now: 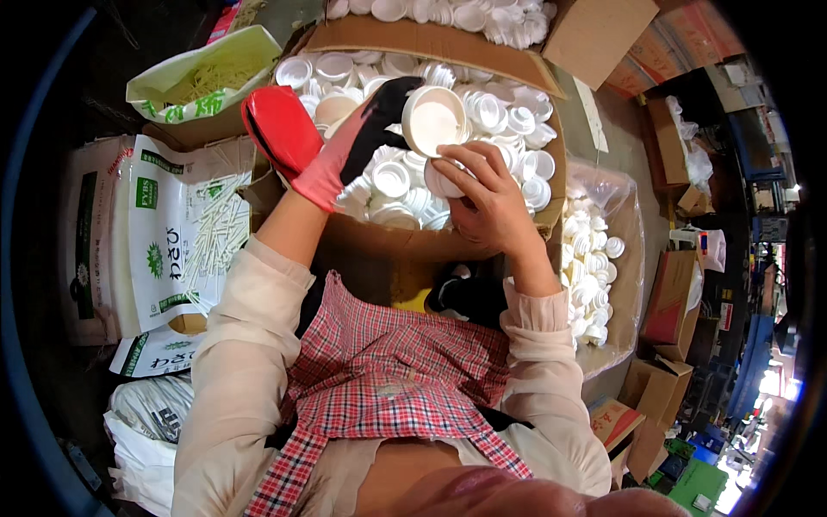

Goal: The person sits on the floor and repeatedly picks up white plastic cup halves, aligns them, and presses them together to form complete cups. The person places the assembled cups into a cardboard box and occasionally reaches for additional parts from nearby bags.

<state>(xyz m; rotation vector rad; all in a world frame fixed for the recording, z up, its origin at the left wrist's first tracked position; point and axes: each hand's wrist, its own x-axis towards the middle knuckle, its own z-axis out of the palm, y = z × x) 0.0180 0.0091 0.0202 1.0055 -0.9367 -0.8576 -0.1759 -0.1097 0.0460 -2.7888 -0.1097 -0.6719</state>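
My left hand [366, 129] wears a pink-and-black glove and grips a round white plastic cap [433, 119], its hollow side toward me. Just below it, my bare right hand [489, 194] has a smaller white cap [442, 178] between thumb and fingers. Its fingertips come up against the lower rim of the larger cap. Both hands are above a cardboard box [405, 239] heaped with white plastic caps [392, 178]. Beside my left wrist is a shiny red thing [282, 129]; its kind I cannot make out.
To the right stands a plastic-lined box [629, 250] of small white pieces. On the left are a green-and-white bag [258, 52] of thin yellowish strips and white sticks [215, 237] on a printed white sack [155, 233]. More caps [469, 17] lie beyond the box.
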